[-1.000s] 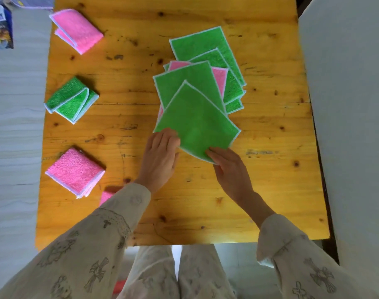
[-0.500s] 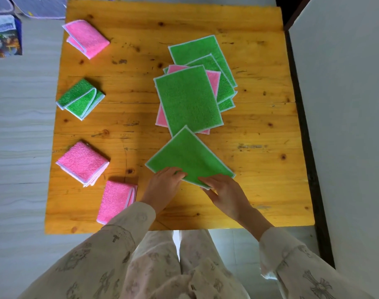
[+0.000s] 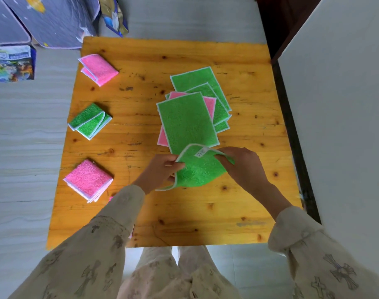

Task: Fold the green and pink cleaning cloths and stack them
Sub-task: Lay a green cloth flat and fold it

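Note:
A green cloth (image 3: 198, 171) is lifted off the wooden table (image 3: 184, 212) and bent over on itself, a white label showing on its upper edge. My left hand (image 3: 160, 169) pinches its left edge and my right hand (image 3: 242, 167) grips its right corner. Behind it lies a fanned pile of flat cloths (image 3: 190, 117), green ones with a pink one between. Along the table's left side sit folded cloths: a pink one (image 3: 98, 69) at the back, a green one (image 3: 90, 121) in the middle, a pink one (image 3: 88, 180) nearer me. My left sleeve hides another pink one.
A white panel (image 3: 339, 126) stands along the table's right edge. On the grey floor to the back left lie a printed box (image 3: 14, 63) and patterned bags (image 3: 52, 20). My knees are under the table's near edge.
The top green cloth was slid off the pile toward me, then both hands lifted its near edge up and over. The camera view has pulled back and tilted.

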Demonstrator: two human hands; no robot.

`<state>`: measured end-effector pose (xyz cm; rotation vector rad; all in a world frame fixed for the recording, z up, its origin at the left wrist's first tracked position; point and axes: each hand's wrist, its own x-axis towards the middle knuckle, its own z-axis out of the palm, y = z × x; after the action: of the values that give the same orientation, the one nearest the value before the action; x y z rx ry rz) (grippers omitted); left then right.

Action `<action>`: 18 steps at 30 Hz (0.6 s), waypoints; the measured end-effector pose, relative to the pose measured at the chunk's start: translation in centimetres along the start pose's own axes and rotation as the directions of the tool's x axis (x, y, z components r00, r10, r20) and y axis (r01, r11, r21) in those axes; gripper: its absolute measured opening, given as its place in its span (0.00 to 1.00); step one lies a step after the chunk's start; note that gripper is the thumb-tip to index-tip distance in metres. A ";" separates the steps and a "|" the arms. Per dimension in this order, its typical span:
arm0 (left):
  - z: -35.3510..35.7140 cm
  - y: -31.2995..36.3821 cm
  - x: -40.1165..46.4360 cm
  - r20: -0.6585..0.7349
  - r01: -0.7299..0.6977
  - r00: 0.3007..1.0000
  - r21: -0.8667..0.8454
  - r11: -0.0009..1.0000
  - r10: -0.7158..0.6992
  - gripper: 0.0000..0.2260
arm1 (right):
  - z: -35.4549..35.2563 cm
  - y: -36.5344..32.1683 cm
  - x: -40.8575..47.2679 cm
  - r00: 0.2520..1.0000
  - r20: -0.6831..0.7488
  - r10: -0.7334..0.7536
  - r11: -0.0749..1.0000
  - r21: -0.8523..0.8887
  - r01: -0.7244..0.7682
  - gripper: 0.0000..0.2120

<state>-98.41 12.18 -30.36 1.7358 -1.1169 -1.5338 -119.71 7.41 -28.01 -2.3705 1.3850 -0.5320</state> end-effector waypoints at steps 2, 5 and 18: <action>-0.4 -0.3 0.3 0.036 0.042 0.999 -0.048 0.998 -0.041 0.10 | 0.0 -0.2 1.1 0.995 0.096 0.015 1.000 -0.019 -0.013 0.12; -0.9 -1.8 1.2 0.032 0.126 0.992 -0.005 0.992 -0.126 0.11 | 1.5 -0.5 2.9 0.942 0.322 0.091 0.987 -0.153 -0.043 0.13; -3.7 -2.9 2.6 -0.300 -0.248 0.859 0.466 0.849 0.415 0.07 | 6.9 -2.4 6.5 0.972 0.196 -0.128 0.949 -0.261 0.177 0.08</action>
<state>-94.19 10.99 -33.44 1.8704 -1.5059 -0.7189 -111.66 3.53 -31.98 -2.6892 1.2731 -0.1650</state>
